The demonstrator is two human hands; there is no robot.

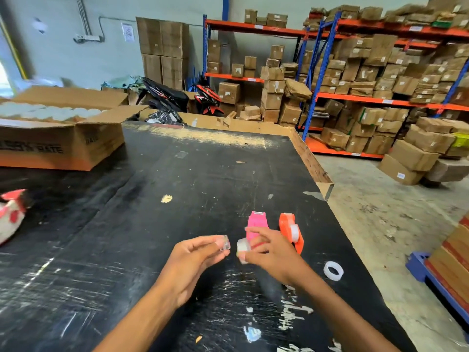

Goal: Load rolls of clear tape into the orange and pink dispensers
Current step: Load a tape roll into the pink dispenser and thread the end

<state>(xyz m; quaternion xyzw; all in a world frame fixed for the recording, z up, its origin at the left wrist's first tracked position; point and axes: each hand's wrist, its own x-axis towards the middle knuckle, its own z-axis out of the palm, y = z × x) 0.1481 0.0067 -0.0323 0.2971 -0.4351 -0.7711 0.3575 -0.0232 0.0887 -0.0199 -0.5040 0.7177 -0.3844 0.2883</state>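
Observation:
My right hand (266,252) grips a roll of clear tape (243,246) just in front of the pink dispenser (256,226), which lies on the black table. My left hand (195,260) pinches the clear loose end of the tape (224,243) a little left of the roll. The orange dispenser (291,232) stands right of the pink one with a clear roll seated in it. Another clear tape roll (333,270) lies flat on the table near the right edge.
An open cardboard box (61,146) with several white rolls sits at the far left of the table (152,224). A red and white object (11,214) lies at the left edge. Shelves of cardboard boxes (380,80) stand beyond the concrete floor on the right.

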